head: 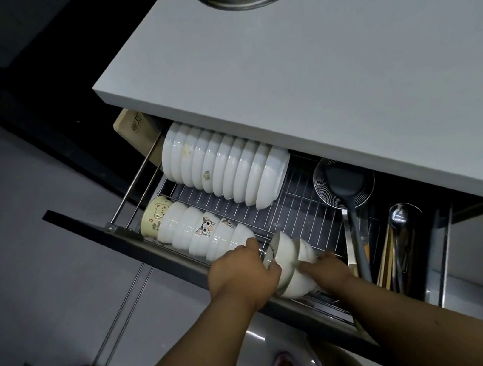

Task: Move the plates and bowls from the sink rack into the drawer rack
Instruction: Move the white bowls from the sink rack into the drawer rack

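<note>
Two grips, left hand (242, 272) and right hand (325, 267), clasp three nested white bowls (291, 264) at the drawer rack (300, 205) front edge.

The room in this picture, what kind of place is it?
Most likely a home kitchen: a pull-out drawer rack under a grey countertop holds rows of white bowls, with a ladle and chopsticks beside them.
</note>
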The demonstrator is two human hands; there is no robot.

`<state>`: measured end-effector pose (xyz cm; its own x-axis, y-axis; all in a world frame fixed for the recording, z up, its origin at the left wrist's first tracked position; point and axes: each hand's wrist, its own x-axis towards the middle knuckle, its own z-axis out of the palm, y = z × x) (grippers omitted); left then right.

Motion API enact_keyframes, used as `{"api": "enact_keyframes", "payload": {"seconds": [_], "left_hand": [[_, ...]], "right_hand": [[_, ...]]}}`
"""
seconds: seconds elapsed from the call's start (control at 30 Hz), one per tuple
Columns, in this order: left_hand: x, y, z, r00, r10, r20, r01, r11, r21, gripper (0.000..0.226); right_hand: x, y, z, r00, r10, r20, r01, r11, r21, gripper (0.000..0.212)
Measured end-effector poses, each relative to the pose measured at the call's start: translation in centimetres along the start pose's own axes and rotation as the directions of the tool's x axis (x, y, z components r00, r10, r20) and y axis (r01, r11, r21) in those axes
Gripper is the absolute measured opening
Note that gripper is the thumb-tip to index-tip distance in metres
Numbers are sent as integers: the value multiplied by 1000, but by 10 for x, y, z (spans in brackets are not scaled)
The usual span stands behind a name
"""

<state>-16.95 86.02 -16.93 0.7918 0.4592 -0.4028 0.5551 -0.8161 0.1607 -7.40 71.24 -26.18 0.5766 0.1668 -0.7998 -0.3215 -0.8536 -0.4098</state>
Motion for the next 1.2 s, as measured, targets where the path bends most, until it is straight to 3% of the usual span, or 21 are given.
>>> {"api": "enact_keyframes", "payload": {"seconds": [0.17, 0.3, 0.6, 0.7, 1.0, 1.2], "left_hand": [[-1, 2, -4, 1000, -13, 11, 13, 1000, -7, 43], [-7, 4, -10, 1000, -13, 14, 14, 1000, -28, 45], [-17, 0, -9, 1000, -10, 21, 11, 999, -46, 33], [-18, 11, -12, 998, -6, 63, 15, 989, -144, 28], [-54, 124, -13, 948, 319, 8, -293, 882, -370, 20], [-83, 202, -17, 878, 476, -49, -465, 826, -319, 11]], "right_hand": [[-12, 7, -14, 996, -86, -21, 86, 996, -30, 48], [-32, 13, -31, 982, -157, -104, 163, 985, 48, 28], [-127, 48, -104, 873, -216, -438, 281, 955, 90, 24], [-152, 68, -125, 843, -185, -505, 281, 952, 121, 25], [-191, 125, -160, 767, -102, -633, 338, 904, 264, 25], [-212, 170, -196, 710, -74, -700, 390, 870, 303, 25]]}}
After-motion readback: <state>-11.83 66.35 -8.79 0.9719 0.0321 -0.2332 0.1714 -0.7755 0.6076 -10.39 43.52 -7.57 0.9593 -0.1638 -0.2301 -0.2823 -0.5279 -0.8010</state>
